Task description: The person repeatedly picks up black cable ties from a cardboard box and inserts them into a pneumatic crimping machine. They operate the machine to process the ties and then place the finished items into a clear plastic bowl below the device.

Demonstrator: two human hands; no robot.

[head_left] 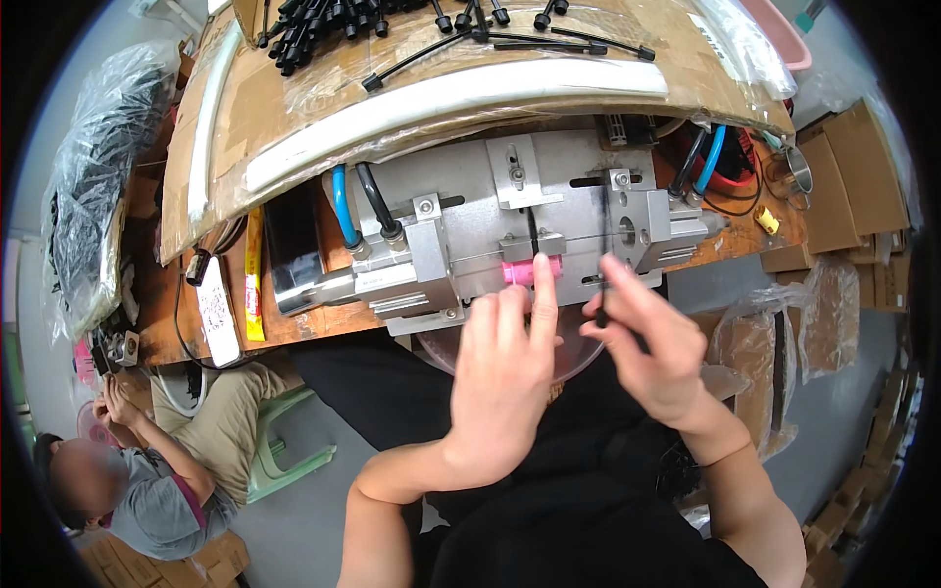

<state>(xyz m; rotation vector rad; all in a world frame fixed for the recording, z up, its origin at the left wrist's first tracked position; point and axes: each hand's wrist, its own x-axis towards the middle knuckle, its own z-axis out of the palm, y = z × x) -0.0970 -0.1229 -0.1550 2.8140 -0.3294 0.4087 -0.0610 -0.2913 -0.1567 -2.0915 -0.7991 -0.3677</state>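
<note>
- A black rod (602,316), slim and straight, is upright in the frame beside the right side of a metal fixture (480,191); motion blurs its far length, while its near end looks darker and thicker.
- The right hand (659,348) grasps that rod near its near end, thumb and index fingers pinched on it.
- The left hand (502,367) extends its index finger over a glossy pink block (518,273) at the fixture's near middle, other fingers bent; whether they grip anything cannot be told.
- A dark, thin strip (533,231) runs along the fixture's middle, just beyond the pink block.
- The silvery fixture sits on a wooden tabletop (365,318), blue hoses (343,204) rising at its left and right.
- Beyond, knob-ended black rods (328,27) lie on cardboard (230,147), piled toward the left and scattered toward the right.
</note>
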